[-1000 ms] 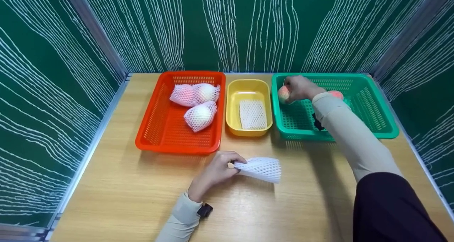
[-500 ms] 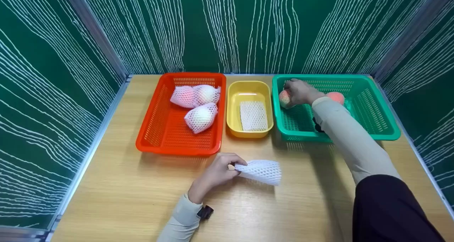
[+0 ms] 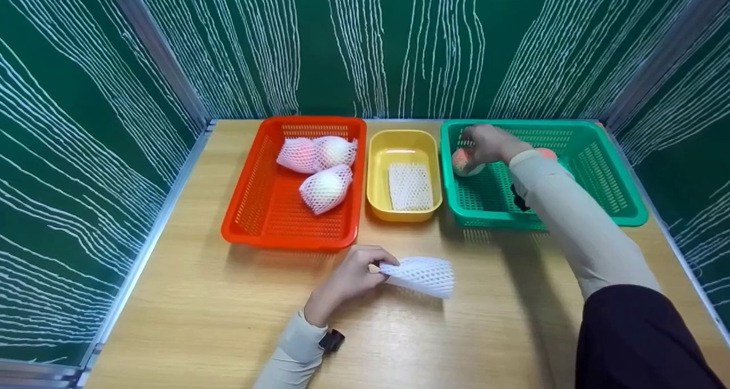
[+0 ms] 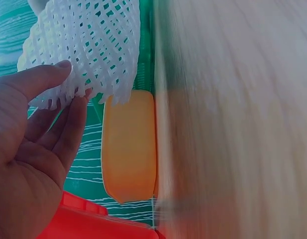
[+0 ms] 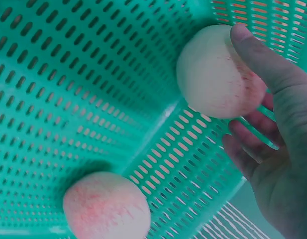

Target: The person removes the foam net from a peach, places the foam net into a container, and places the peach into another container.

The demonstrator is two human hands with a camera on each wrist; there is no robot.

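Observation:
My left hand (image 3: 355,272) pinches one end of a white foam fruit net (image 3: 419,276) between thumb and fingers, above the table in front of the baskets. The left wrist view shows the net's loose mesh (image 4: 93,45) spreading up from the fingertips. Inside the green basket (image 3: 547,225), my right hand (image 3: 488,144) holds a peach (image 3: 465,162) near the left wall. In the right wrist view the thumb lies on this pale, red-blushed peach (image 5: 213,74) and the fingers curl behind it. Another peach (image 5: 107,206) lies in the same basket, mostly behind the right arm in the head view.
On the left, a red basket (image 3: 239,223) holds three net-wrapped fruits (image 3: 328,188). Between the baskets stands a yellow tray (image 3: 379,144) with flat foam nets (image 3: 410,186) in it. Green panels (image 3: 393,47) with white streaks enclose the wooden table (image 3: 188,298) behind and at the sides.
The peach at my right hand has turned and shows more of its pale side; the hand has shifted slightly right. My left hand keeps the foam net in nearly the same place.

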